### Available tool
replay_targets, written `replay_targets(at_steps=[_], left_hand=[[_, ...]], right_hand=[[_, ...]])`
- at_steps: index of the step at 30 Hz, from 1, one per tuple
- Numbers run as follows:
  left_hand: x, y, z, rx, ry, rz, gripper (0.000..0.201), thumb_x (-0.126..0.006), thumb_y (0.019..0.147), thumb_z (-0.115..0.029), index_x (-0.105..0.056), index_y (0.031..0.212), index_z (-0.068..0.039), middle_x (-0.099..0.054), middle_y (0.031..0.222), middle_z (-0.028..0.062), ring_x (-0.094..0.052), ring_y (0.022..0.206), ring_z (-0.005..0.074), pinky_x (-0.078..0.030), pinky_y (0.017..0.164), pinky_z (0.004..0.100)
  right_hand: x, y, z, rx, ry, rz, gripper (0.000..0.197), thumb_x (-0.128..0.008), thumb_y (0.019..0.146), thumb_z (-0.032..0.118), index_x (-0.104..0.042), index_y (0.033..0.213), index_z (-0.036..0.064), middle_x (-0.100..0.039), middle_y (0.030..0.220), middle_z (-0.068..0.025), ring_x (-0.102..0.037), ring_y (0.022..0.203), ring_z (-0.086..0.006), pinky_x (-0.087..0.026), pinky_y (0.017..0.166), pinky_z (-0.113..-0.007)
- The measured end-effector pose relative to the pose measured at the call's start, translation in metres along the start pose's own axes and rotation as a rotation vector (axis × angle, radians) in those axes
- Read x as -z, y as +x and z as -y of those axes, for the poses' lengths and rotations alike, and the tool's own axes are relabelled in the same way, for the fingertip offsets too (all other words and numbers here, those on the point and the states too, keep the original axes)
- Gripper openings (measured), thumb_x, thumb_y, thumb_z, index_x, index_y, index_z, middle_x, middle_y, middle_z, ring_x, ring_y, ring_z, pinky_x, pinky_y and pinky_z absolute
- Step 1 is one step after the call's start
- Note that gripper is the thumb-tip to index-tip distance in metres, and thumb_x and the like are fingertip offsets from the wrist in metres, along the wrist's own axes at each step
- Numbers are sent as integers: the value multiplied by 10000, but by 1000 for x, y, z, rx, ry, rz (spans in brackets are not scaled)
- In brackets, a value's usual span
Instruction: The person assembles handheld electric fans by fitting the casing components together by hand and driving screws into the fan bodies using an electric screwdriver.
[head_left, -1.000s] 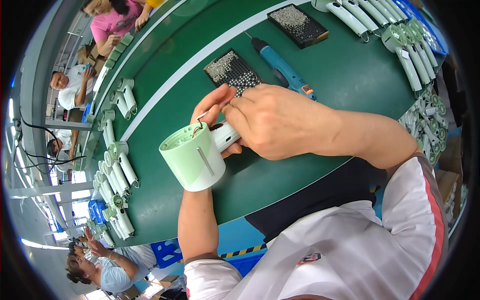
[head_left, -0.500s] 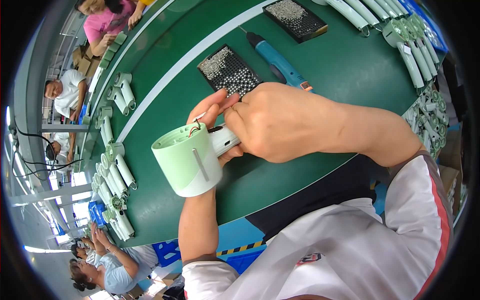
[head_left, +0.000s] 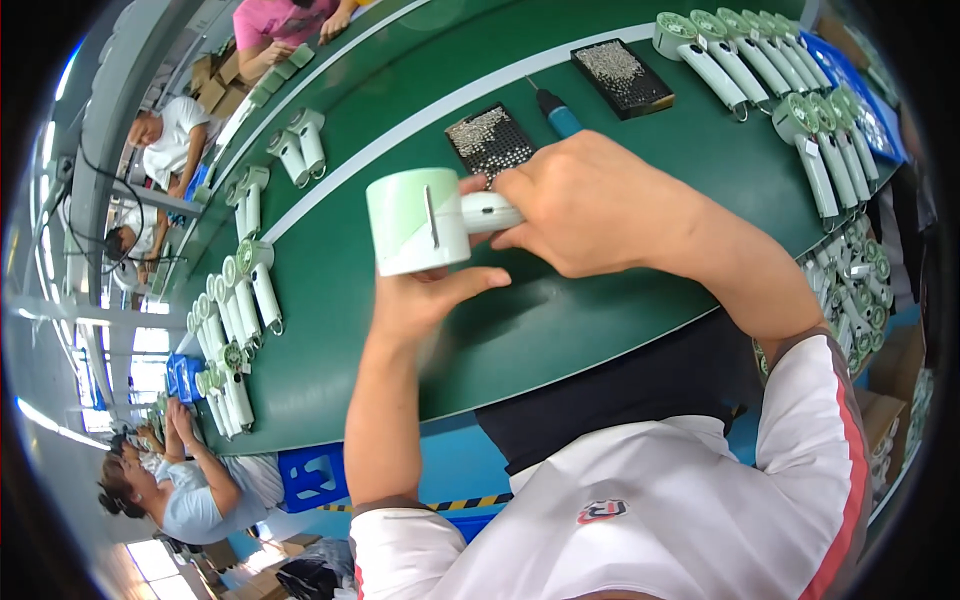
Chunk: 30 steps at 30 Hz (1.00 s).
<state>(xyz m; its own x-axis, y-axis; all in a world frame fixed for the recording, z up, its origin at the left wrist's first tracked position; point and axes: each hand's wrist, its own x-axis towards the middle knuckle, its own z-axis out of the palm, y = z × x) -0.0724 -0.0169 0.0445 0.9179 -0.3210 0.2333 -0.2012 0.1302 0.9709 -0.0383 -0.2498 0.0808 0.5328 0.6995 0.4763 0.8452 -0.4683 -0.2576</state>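
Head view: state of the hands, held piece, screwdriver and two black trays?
Pale green and white plastic cylinder: held up, its white handle pointing right.
Bare right hand: closed around the handle's end.
Bare left hand: at the cylinder, thumb spread, fingers mostly hidden.
Teal and black screwdriver: lying down, partly hidden.
Nearer black tray: partly covered with small silver pieces.
Farther black tray: likewise partly covered.

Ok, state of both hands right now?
Left hand: thumb spread, at the device's round head; grip cannot be told.
Right hand: closed, holding the device's handle.
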Motion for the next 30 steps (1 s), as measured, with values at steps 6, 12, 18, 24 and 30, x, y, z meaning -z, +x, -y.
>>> replay_targets(at_steps=[6, 12, 18, 24, 30], left_hand=[[-9, -64, -37, -302, 919, -374, 1035, -980, 656, -315, -453, 1493, -10, -560, 1427, 221, -521, 1363, 372, -454, 1091, 513], [-36, -89, -35, -363, 1428, -161, 566, -890, 714, -180, -697, 1228, -43, -613, 1331, 204, -593, 1239, 419, -476, 1045, 512], [-36, -99, -15, -305, 1332, -135, 409, -836, 738, -144, -729, 1113, -24, -645, 1194, 172, -621, 1099, 361, -499, 871, 461], [-31, -96, -7, -362, 1328, -104, 351, -806, 753, -135, -742, 1076, -13, -659, 1136, 156, -622, 1041, 321, -480, 807, 425], [-34, -94, -10, -355, 1385, -78, 333, -778, 768, -149, -762, 1068, -4, -670, 1126, 159, -621, 1055, 319, -486, 848, 433]], right_hand=[[4, -3, 20, 81, -123, 252, 370, -764, 866, 328, -629, 831, -14, -657, 669, -159, -682, 641, -335, -529, 601, -425], [-27, -16, 50, 226, -243, 365, 336, -752, 856, 318, -632, 790, 11, -664, 664, -114, -672, 647, -285, -529, 613, -382], [-46, -21, 57, 234, -272, 453, 307, -746, 843, 295, -649, 811, 5, -664, 679, -101, -677, 661, -276, -532, 622, -378], [-48, -21, 58, 191, -248, 498, 339, -767, 850, 313, -661, 835, -9, -664, 718, -115, -682, 681, -292, -544, 640, -389], [-41, -19, 58, 148, -227, 513, 376, -790, 831, 333, -667, 825, -22, -637, 709, -123, -672, 689, -308, -548, 646, -402]])
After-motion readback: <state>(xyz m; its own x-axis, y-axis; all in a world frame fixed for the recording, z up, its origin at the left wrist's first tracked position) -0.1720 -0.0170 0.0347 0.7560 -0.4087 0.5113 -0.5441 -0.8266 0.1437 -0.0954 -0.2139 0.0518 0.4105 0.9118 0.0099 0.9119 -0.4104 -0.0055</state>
